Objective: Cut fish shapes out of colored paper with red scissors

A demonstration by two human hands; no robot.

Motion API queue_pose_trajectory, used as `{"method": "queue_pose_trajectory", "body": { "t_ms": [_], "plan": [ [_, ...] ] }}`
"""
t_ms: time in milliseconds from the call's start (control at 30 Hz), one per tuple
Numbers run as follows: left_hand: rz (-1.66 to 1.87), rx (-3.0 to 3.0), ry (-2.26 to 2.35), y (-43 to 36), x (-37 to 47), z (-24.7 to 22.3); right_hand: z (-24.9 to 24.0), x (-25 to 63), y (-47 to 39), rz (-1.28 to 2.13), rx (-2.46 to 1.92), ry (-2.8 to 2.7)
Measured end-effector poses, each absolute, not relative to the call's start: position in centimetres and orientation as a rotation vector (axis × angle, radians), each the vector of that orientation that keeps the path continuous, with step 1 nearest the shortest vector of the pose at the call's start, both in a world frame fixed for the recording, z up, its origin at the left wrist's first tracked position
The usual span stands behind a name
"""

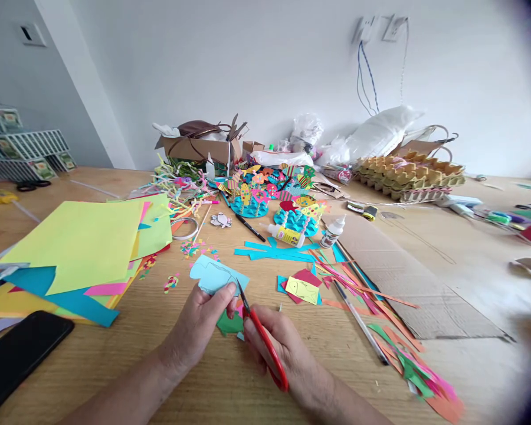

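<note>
Between thumb and fingers, my left hand (199,319) pinches a light blue piece of paper (215,273) with a fish outline drawn on it. A pair of red-handled scissors (268,348) is gripped in my right hand (278,339). The blades point up and away from me and meet the paper near its right end, beside my left thumb. Green paper (230,323) lies on the table under my hands. To the right, a yellow paper piece with a drawn fish (302,290) rests on red and blue scraps.
Stacked coloured sheets (84,242) and a black phone (24,357) lie on the left. Blue strips (274,252), glue bottles (287,235) and decorated paper fish (287,205) stand ahead. Cardboard (407,283), paper strips (407,360) and egg trays (411,177) are on the right.
</note>
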State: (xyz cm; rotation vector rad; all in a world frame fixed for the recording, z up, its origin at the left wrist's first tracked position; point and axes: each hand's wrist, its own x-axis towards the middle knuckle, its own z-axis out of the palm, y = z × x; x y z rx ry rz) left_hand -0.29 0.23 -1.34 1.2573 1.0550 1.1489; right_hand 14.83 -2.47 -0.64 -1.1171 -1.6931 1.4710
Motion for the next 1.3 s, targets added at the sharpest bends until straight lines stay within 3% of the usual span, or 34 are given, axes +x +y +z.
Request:
{"method": "queue_pose_trajectory", "body": {
  "t_ms": [800, 1300],
  "plan": [
    [1.134, 1.166, 0.959, 0.3, -0.4, -0.4, -1.3, 14.7, -2.6, 1.576, -1.073, -1.594],
    [1.079, 1.188, 0.938, 0.5, -0.7, -0.2, -0.8, 15.3, -2.2, 1.465, -1.077, -1.752]
  ]
}}
